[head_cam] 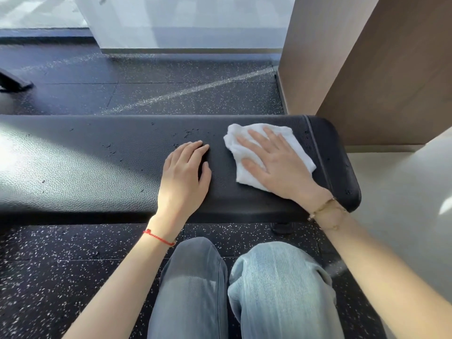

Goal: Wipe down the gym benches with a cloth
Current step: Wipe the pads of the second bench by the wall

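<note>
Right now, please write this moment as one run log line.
step: wiping bench | right hand: flat on white cloth, near bench end | left hand: resting bare on pad | droplets on pad

We are in a gym, and the floor tells us first: black rubber tiles [73,265] flecked with white, laid in squares with visible seams, the kind put down under weights. Across the middle runs a long padded bench [97,167] in black pebbled vinyl with a stitched seam near its rounded end at 3 o'clock. At 9 o'clock, toward the far left edge, we see a dark foot of some other equipment [14,81], too cut off to identify. At 12 o'clock a frosted glass panel [190,20] stands on a metal base strip, and at 2 o'clock brown wall panels [367,69] form a corner.
</note>
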### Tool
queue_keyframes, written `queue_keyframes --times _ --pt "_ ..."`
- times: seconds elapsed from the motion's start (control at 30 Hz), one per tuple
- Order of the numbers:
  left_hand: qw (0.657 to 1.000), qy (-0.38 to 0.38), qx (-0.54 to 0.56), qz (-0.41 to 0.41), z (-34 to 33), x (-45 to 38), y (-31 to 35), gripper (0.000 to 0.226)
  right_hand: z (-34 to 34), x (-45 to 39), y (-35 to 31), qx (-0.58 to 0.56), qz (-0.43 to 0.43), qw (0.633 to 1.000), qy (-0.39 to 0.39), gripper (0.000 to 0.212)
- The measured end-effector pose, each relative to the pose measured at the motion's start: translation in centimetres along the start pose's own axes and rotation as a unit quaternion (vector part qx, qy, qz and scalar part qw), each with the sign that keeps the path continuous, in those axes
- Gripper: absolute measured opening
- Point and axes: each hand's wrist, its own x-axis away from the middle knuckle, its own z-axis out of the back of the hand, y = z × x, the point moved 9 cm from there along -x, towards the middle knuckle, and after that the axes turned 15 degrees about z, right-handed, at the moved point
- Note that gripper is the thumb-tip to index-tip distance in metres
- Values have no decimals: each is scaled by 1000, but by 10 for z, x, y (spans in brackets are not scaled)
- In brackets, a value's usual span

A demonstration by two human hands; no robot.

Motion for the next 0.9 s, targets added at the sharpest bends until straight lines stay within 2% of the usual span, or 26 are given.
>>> queue_keyframes --times 0.07,0.17,0.3,0.37,0.43,0.53,0.6,0.7,0.8,0.9 --pt "1000 -1 -3 0 0 0 0 42 7 3 35 12 -55 998 2 64" --pt "1000 1 -5 2 0 0 0 43 8 -34 65 40 -117 992 -1 55" --pt "1000 1 -1 3 0 -1 0 43 -9 -73 22 34 -55 998 -17 57" --pt "1000 3 0 1 0 -1 -1 43 -10 -50 -5 28 -14 999 -8 63" --pt "1000 1 -1 -2 0 0 -1 43 -5 -12 -14 12 -8 1000 10 65" --pt "1000 -2 2 -2 0 0 0 42 8 25 29 26 -76 997 17 68" --pt "1000 -1 1 -2 0 1 -1 40 18 21 70 57 -126 990 18 69" --pt "1000 0 1 -2 0 1 0 38 21 5 99 68 -182 981 16 58" --pt "1000 -1 3 -2 0 1 0 38 21 24 68 66 -157 985 34 65" --pt "1000 -3 3 -3 0 1 -1 38 16 68 27 62 -121 990 44 63"
